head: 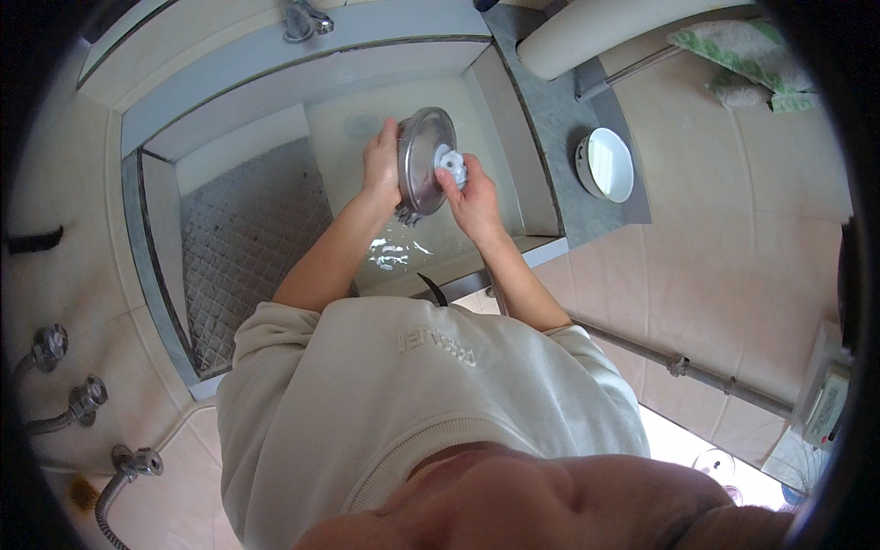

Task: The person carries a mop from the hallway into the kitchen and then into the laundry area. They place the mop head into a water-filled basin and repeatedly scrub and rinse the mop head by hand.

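Note:
A round, shiny metal lid is held tilted on its edge above a water-filled tiled sink. My left hand grips its left side, with the fingers partly hidden behind it. A white knob-like piece stands out from the middle of the lid's right face. My right hand has its thumb and fingers closed around that piece. Cloudy water lies below both hands, with bright reflections near the front wall. Something grey and glinting shows under the lid's lower edge, too unclear to name.
A ridged grey washboard slab slopes along the sink's left side. At the back rim is a metal tap. A white bowl sits on the right ledge, below a thick white pipe and a hanging green-and-white cloth.

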Demonstrator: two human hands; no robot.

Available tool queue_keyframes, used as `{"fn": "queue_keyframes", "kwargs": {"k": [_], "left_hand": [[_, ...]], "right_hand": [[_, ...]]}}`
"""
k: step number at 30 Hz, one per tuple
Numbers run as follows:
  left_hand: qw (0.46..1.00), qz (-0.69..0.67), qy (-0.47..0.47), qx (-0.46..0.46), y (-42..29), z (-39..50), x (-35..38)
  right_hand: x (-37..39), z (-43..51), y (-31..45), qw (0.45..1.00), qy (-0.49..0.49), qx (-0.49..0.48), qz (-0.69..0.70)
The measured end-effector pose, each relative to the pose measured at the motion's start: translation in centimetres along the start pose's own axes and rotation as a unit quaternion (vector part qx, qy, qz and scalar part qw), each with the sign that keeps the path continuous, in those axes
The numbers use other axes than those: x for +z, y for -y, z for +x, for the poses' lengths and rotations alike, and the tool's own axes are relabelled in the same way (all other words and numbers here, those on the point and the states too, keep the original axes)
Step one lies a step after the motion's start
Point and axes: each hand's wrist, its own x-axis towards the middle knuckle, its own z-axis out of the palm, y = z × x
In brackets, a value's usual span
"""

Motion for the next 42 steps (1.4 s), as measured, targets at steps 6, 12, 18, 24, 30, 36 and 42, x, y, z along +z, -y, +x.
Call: {"fn": "queue_keyframes", "kwargs": {"k": [6,12,18,24,30,36,42], "left_hand": [[0.997,0.044,0.024,0.059,0.6,0.2,-0.4],[0.995,0.074,-0.031,0.052,1.3,0.3,-0.6],[0.993,-0.013,0.054,-0.109,0.8,-1.2,-1.1],[0.957,-0.009,0.175,-0.233,3.1,-3.0,-2.2],[0.892,-0.042,0.379,-0.242,3.4,-3.3,-3.9],[0.868,0.210,0.423,-0.154,2.3,-3.1,-2.7],[0.821,0.411,0.359,-0.165,1.5,-2.5,-2.4]], "right_hand": [[0.2,0.3,-0.5,1.000,-0.005,-0.003,0.001],[0.5,0.7,-1.6,1.000,-0.019,0.001,-0.007],[0.8,1.0,-3.8,0.998,-0.004,0.056,0.028],[0.2,1.1,-4.5,0.996,-0.024,0.066,0.061],[-1.2,1.1,-3.2,0.984,-0.026,0.107,0.137],[-1.5,0.9,-2.8,0.987,-0.003,0.117,0.113],[-0.3,0.8,-3.4,0.993,-0.016,0.030,0.110]]}}
